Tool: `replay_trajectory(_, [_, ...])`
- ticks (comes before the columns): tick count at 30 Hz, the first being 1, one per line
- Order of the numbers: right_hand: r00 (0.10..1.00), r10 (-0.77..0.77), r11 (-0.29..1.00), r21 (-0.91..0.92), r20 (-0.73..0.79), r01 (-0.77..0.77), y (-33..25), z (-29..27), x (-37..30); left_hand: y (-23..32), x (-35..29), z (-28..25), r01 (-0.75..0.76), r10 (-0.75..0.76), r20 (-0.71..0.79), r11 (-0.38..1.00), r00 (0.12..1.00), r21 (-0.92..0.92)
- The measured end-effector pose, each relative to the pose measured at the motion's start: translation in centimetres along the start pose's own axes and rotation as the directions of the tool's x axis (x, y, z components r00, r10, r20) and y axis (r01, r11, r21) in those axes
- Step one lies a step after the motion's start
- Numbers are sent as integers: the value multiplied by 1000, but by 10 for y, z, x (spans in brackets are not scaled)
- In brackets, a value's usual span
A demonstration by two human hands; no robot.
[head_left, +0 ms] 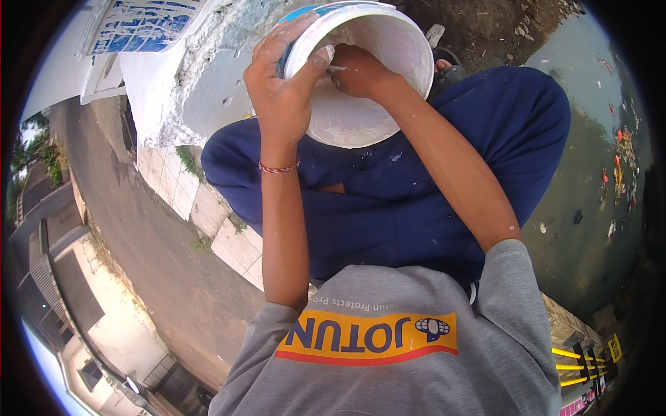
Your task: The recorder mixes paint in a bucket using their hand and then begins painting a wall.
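Note:
A white plastic bucket (368, 133) is tilted between my bent knees, its mouth facing me and its inside smeared with whitish paint. My left hand (284, 80) grips its left rim, with the fingers along the outer wall and the thumb over the edge. Whitish residue coats that thumb. Inside the mouth, my right hand (357, 71) is closed, its fingertips near the left thumb. Whatever those fingers pinch is too small and too hidden to make out.
A blue-and-white container (142, 26) stands at the upper left by a rough, paint-splashed wall (201, 83). Pale tiles (170, 182) border a road (139, 208) on the left. Murky water (572, 229) with floating litter (621, 166) lies on the right, and yellow rails (570, 367) at lower right.

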State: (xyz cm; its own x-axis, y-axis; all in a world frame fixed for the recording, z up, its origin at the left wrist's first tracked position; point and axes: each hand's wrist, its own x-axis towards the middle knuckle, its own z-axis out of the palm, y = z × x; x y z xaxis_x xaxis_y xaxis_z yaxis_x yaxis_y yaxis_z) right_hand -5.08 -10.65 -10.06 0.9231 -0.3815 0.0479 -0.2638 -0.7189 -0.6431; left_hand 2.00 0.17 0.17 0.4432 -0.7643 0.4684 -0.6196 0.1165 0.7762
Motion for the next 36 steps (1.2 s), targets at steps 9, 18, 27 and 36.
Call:
replay_trajectory(9, [997, -32, 999, -4, 74, 32, -7, -5, -2, -2, -1, -6, 72, -72, 9, 994, 997, -76])
replay_trajectory(18, [994, -69, 995, 84, 80, 62, -25, 6, -9, -9, -10, -21, 135, -135, 11, 982, 991, -129])
replay_trajectory(27, [994, -101, 988, 120, 30, 97, -23, 23, -10, -6, -10, -20, 125, -123, 22, 982, 992, -139])
replay_trajectory(36, [998, -58, 996, 65, 17, 57, -22, 19, -5, -1, -10, -8, 121, -118, 33, 984, 992, -127])
